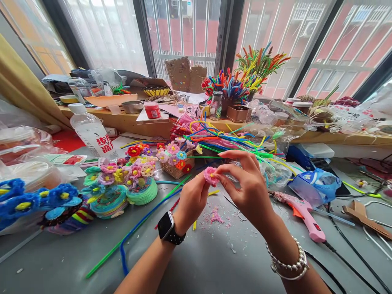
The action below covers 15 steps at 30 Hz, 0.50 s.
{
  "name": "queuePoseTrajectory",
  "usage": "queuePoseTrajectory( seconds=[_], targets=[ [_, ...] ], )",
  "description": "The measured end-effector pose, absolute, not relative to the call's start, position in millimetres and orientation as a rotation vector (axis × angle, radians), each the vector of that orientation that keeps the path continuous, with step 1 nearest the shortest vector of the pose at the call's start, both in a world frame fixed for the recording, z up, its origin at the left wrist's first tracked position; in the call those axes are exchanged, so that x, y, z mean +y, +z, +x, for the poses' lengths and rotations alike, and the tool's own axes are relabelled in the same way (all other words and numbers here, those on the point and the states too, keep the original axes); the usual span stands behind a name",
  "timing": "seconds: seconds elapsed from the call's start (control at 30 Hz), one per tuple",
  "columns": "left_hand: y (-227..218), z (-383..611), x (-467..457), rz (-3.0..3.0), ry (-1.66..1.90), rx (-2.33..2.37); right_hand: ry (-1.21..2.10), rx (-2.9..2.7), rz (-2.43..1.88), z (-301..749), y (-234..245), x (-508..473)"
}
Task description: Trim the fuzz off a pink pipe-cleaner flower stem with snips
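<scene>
A small pink pipe-cleaner flower (210, 175) with a yellow centre is held up over the table between my two hands. My left hand (192, 201), with a black watch at the wrist, is closed on the flower from the left. From the right, the thumb and index finger of my right hand (247, 185) pinch at its yellow centre, the other fingers raised. Pink fluff (217, 215) and tiny clippings lie on the grey table (196, 261) below. Yellow pipe-cleaner pieces lie close by, and scissors partly show behind my right hand.
A pink glue gun (301, 214) with a cord lies at right, beside a blue plastic packet (315, 185). Pots of pipe-cleaner flowers (108, 192) and a water bottle (92, 130) stand at left. Bundled pipe cleaners (226, 139) lie ahead, below the cluttered sill.
</scene>
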State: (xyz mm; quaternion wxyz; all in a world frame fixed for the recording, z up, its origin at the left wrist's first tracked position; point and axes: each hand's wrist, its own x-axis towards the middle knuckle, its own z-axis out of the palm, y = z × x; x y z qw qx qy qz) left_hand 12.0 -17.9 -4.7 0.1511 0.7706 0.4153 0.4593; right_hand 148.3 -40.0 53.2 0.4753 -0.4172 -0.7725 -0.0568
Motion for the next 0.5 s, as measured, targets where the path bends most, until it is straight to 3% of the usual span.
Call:
queuePoseTrajectory(
  seconds=[0.5],
  targets=[
    [-8.3,10.3,-16.9,2.342,1.294,1.233,-0.091,-1.916,-1.019,150.3,51.9,-36.1]
  ],
)
